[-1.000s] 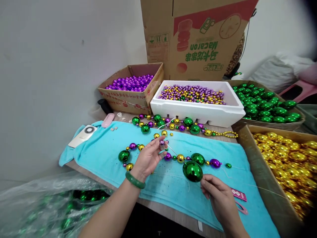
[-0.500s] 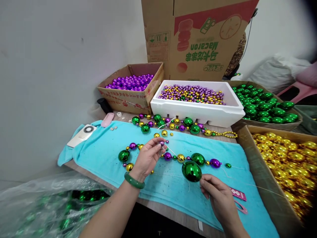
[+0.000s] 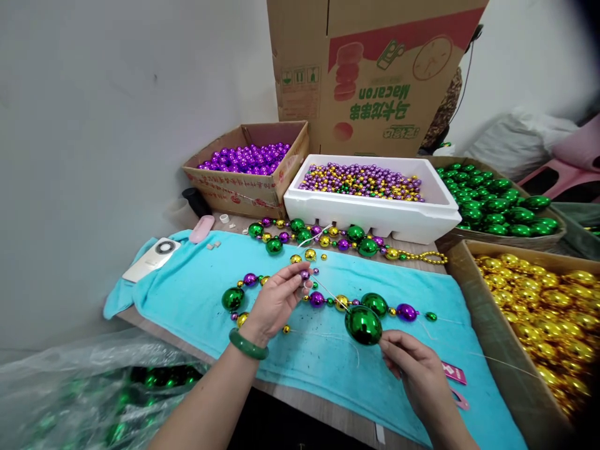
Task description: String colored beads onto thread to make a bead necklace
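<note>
My left hand (image 3: 280, 296), with a green bangle (image 3: 248, 344) at its wrist, pinches a small purple bead (image 3: 304, 275) between thumb and fingertips. From there a taut pale string (image 3: 330, 292) runs down to a large green bead (image 3: 363, 325) held above the towel. The thumb and forefinger of my right hand (image 3: 415, 359) are closed at that bead's right end; whether they also grip string is hidden. Behind the hands, a partly strung row of green, purple and gold beads (image 3: 317, 300) curves over the blue towel (image 3: 187, 300).
A finished-looking bead garland (image 3: 344, 244) lies across the back. Beyond it stand a carton of purple beads (image 3: 244, 194) and a white foam box (image 3: 375, 215). Green beads (image 3: 497, 203) and gold beads (image 3: 534, 294) fill boxes at right. Pink-handled scissors (image 3: 460, 400) lie near my right hand.
Both hands keep their grip on the beads, almost unmoved. The whole view has shifted slightly, and my left wrist sits a little further left.
</note>
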Demonstrator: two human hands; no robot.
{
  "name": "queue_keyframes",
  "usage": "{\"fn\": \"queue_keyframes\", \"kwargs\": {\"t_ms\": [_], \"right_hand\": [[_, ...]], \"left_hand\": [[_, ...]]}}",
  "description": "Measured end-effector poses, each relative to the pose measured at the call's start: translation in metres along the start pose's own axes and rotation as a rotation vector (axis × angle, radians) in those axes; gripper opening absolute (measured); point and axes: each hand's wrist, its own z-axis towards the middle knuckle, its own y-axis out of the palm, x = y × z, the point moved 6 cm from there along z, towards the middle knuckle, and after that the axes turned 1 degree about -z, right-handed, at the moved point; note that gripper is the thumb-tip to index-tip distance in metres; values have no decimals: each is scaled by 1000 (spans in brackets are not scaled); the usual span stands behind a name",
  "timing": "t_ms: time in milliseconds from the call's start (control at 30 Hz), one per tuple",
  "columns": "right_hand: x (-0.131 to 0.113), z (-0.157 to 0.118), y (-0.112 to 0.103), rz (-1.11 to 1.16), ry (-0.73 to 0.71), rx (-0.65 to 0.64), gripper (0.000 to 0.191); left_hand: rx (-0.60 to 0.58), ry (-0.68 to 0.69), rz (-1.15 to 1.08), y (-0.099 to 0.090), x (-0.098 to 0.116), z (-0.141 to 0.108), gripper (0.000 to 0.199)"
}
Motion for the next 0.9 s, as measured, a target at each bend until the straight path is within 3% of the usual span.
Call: {"fn": "queue_keyframes", "kwargs": {"t_ms": [400,633,900], "right_hand": [[1,2,-5,-43,18,-29,30],[-12,0,-4,-105,27,-52,32],[6,5,16,-22,101,-111,34]], "left_hand": [[39,-19,31,0,-2,1,24],[41,63,355,5,7,0,46],[-42,-58,501,26,-29,-8,51]]}}
